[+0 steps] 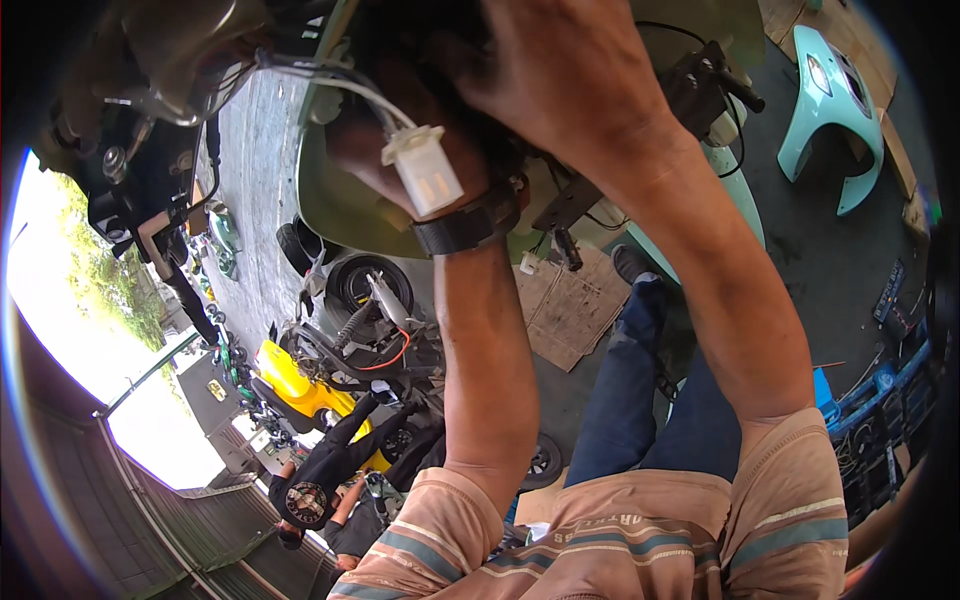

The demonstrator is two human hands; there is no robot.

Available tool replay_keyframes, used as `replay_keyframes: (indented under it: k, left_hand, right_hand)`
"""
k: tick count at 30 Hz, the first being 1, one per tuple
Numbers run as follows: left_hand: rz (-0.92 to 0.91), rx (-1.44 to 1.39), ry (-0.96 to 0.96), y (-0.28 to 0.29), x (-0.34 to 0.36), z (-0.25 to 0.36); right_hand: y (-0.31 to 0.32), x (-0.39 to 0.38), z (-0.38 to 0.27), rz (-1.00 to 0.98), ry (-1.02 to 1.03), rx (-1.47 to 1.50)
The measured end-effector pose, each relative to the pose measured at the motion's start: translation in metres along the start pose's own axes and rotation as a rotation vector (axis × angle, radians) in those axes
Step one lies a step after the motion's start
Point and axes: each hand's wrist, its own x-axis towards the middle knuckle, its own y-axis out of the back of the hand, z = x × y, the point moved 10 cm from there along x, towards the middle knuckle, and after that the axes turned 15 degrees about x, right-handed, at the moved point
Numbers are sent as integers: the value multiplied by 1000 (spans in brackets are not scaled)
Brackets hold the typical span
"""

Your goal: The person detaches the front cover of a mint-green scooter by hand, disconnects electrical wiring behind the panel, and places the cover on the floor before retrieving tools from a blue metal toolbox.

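Note:
Both my arms reach up to the underside of a pale green scooter body panel (325,205). My left hand (375,150), with a black watch band (465,228) on its wrist, is in deep shadow inside the panel. A white plastic wire connector (425,170) dangles on white wires in front of that hand. Close beside it, my right hand (545,85) reaches into the same dark space from the right. The fingers of both hands are hidden in shadow or cut off by the top edge, so what they touch does not show.
A mint-green front fairing (850,100) lies on the floor at right. Flattened cardboard (570,310) lies near my foot. Dark metal brackets (565,205) stick out below the panel. At left are a yellow scooter (300,385), loose wheels (370,285) and two people (320,490). A blue rack (880,390) stands right.

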Motion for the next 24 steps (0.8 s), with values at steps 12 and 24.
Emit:
replay_keyframes:
  k: [12, 24]
  left_hand:
    - [-56, 994, -683, 8, 3, -20]
    - [139, -8, -97, 17, -16, -23]
  right_hand:
    - [-3, -5, -32, -71, 233, -53]
    - [18, -16, 11, -79, 265, -18]
